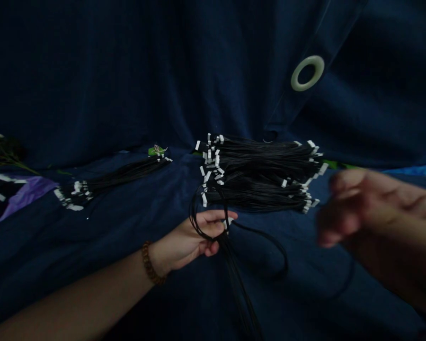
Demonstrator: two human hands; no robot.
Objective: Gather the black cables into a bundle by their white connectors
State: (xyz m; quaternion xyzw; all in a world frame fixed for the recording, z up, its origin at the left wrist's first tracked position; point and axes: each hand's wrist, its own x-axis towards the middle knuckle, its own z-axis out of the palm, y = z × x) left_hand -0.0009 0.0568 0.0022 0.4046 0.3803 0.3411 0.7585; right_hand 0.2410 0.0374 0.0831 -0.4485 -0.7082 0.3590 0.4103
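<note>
My left hand [202, 232] is closed on a few thin black cables [239, 284]. They form a loop above the fingers, and their tails hang down toward the bottom of the view. A white connector [228, 222] shows at the fingertips. To the right, my right hand [355, 203] is raised and smeared by motion; its fingers look curled, and I cannot make out whether anything is in them. Just beyond the left hand lies a large pile of black cables [259, 175] with white connectors at both ends.
A smaller bundle of black cables [124, 175] with white connectors lies to the left. Purple cloth [30, 194] and green stems [17, 158] are at the far left. Dark blue cloth [128, 71] covers the surface and hangs behind, with a pale ring [317, 68] on it.
</note>
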